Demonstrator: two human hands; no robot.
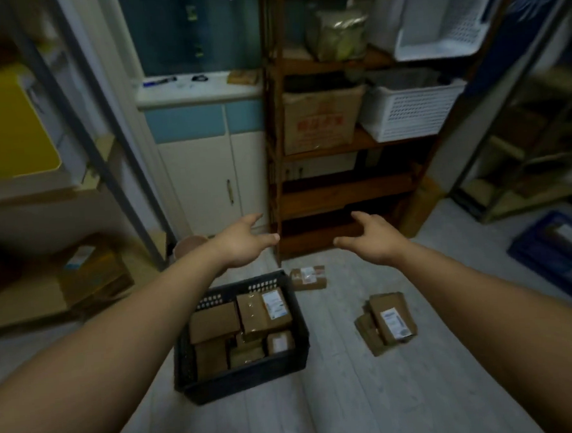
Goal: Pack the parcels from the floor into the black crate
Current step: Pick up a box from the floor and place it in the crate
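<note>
On the pale plank floor [339, 397] sits a black plastic slatted crate [186, 356], holding several brown cardboard parcels [214, 322]. Beyond its far corner lies a small labelled brown parcel [307, 277]; two stacked flat ones [389, 320] lie to its right. Left hand [242, 244] and right hand [374, 239] hover above, fingers spread, empty.

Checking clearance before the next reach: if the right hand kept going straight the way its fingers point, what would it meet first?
Probably the wooden shelf unit: the open right hand points forward at its lower shelves, above the floor parcels. Depth is unclear.

parcel labels [275, 304] blurred, carton print [320, 124] unreadable
</note>
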